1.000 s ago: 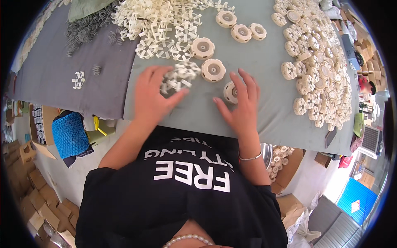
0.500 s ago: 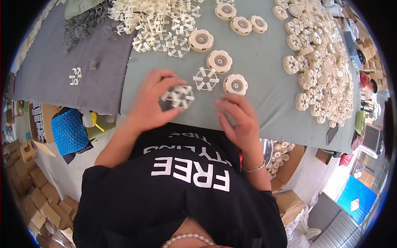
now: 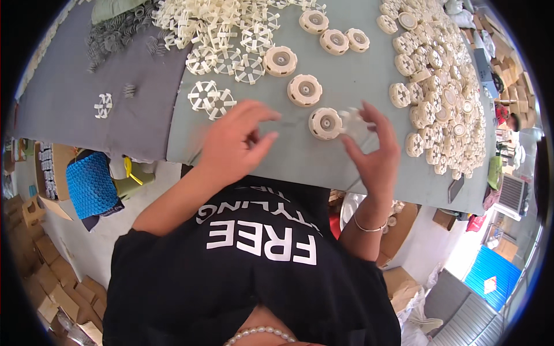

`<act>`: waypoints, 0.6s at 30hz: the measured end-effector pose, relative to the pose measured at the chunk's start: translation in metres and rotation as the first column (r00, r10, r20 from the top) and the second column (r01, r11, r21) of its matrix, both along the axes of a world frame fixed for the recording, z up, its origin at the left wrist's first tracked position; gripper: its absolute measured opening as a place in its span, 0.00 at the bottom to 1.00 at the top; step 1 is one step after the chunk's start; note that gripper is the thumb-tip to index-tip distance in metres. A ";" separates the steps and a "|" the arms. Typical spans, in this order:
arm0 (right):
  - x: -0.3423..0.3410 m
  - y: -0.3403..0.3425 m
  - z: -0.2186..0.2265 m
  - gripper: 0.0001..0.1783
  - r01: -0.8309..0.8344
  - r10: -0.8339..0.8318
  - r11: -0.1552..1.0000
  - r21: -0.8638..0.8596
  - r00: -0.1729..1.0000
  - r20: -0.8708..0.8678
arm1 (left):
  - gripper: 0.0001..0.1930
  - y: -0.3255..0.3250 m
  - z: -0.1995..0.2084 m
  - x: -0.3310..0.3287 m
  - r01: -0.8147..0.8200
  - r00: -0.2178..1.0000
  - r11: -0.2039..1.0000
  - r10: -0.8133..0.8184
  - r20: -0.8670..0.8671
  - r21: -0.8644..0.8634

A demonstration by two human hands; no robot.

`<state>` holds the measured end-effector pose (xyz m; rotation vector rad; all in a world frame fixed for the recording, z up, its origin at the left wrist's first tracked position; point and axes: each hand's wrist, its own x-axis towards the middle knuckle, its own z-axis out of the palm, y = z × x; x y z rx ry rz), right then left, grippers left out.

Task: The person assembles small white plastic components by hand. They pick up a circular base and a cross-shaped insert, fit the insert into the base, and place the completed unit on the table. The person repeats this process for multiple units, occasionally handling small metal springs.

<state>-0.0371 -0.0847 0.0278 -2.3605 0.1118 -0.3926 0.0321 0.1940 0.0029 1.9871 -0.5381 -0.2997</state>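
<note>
My left hand point(image 3: 234, 143) hovers over the near edge of the pale green table point(image 3: 300, 161), fingers apart, with nothing seen in it. My right hand point(image 3: 374, 151) pinches a small pale plastic piece point(image 3: 352, 122), blurred by motion, between thumb and forefinger. It holds the piece right beside a cream round disc point(image 3: 324, 123) lying flat on the table. Two cream spoked wheels point(image 3: 210, 98) lie just beyond my left hand. More round discs point(image 3: 304, 90) lie in a row further up.
A heap of loose spoked wheels point(image 3: 225, 29) covers the far middle. Many assembled discs point(image 3: 438, 75) are piled along the right. Metal springs point(image 3: 112, 37) lie on a grey cloth point(image 3: 81, 109) at left. A blue basket point(image 3: 89, 184) and cardboard boxes point(image 3: 34, 271) stand below the table.
My left hand held a spoked wheel half a second ago and now shows empty. My right hand has moved up to the disc with a small piece in its fingers.
</note>
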 end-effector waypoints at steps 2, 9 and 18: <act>-0.017 -0.031 -0.015 0.31 0.111 -0.122 0.990 -0.091 0.985 -0.121 | 0.25 -0.026 -0.008 -0.005 0.064 0.998 0.997 -0.063 0.026 -0.038; -0.024 -0.044 -0.035 0.24 0.198 -0.200 0.980 -0.027 0.972 -0.126 | 0.35 -0.088 -0.044 -0.003 0.090 0.946 0.995 -0.077 0.314 -0.029; -0.004 -0.036 -0.026 0.24 0.146 -0.102 0.975 0.165 0.963 -0.251 | 0.35 -0.084 -0.044 -0.001 0.138 0.981 0.990 -0.132 0.140 -0.032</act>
